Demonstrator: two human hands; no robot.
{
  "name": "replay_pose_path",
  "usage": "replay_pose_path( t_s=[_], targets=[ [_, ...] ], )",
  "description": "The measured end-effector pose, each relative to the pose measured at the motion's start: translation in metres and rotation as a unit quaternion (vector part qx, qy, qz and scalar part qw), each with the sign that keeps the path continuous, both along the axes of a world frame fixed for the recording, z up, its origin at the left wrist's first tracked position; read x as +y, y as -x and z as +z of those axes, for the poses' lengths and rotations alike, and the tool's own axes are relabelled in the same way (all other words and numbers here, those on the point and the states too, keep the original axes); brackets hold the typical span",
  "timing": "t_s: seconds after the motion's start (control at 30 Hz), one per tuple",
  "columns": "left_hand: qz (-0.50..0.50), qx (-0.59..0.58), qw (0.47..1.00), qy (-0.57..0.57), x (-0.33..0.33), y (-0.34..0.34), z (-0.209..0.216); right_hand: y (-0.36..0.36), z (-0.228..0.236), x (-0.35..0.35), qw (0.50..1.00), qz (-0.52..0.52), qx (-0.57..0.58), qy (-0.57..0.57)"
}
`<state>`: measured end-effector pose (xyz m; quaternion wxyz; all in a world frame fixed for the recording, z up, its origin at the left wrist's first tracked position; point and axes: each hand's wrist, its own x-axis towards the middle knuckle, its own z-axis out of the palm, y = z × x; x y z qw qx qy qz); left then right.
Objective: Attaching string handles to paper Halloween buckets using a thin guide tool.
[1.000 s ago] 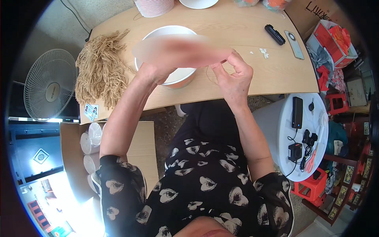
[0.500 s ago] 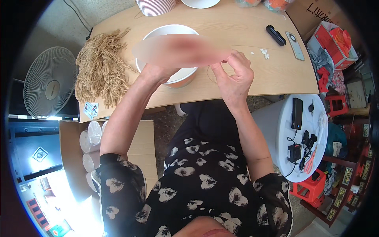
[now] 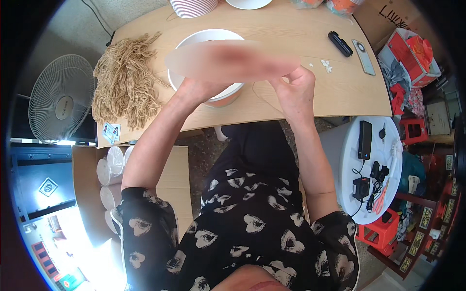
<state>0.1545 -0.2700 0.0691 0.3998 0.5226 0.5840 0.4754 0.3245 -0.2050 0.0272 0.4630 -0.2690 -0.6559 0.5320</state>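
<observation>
Over a white tub (image 3: 208,35) with an orange lower side, my left hand (image 3: 203,89) is raised; a blurred patch covers its fingers. My right hand (image 3: 298,92) is just right of it, thumb and fingers pinched together, with the fingertips partly inside the same blur. Whatever lies between the hands cannot be made out. A thin tan strand (image 3: 262,99) curves over the table beneath them, close to my right hand. Left of the tub lies a thick bundle of tan strands (image 3: 127,82).
The wooden table (image 3: 276,29) also bears small white bits (image 3: 326,66), a black case (image 3: 340,43), a phone (image 3: 363,57) and stacked bowls (image 3: 194,7). A fan (image 3: 63,104) stands left. At right, a white round lid (image 3: 352,160) holds cables and scissors (image 3: 380,200).
My right hand has shifted slightly right, away from my left hand, which stays over the tub. The thin strand beneath now reaches farther toward the table's near edge.
</observation>
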Motion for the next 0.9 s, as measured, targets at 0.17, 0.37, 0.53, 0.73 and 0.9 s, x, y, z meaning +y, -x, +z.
replay_pose_path(
  t_s=[0.17, 0.37, 0.53, 0.73, 0.9],
  targets=[
    [-0.002, -0.066, 0.998, 0.014, 0.002, 0.003, -0.003, 0.001, -0.007, 0.003, 1.0, 0.0, 0.014, -0.024],
    [0.008, 0.027, 1.0, -0.011, 0.003, -0.002, -0.003, 0.001, 0.001, 0.001, 0.994, -0.033, -0.027, -0.103],
    [0.005, 0.078, 0.996, -0.03, 0.0, -0.004, -0.002, 0.001, -0.004, 0.007, 1.0, -0.009, 0.009, -0.008],
    [-0.021, 0.032, 0.999, -0.033, -0.001, -0.001, -0.003, -0.002, -0.004, 0.003, 0.999, 0.009, 0.03, 0.007],
    [-0.034, -0.022, 0.999, -0.014, -0.002, 0.004, 0.001, -0.01, 0.002, 0.0, 0.999, 0.037, 0.029, -0.002]
  ],
)
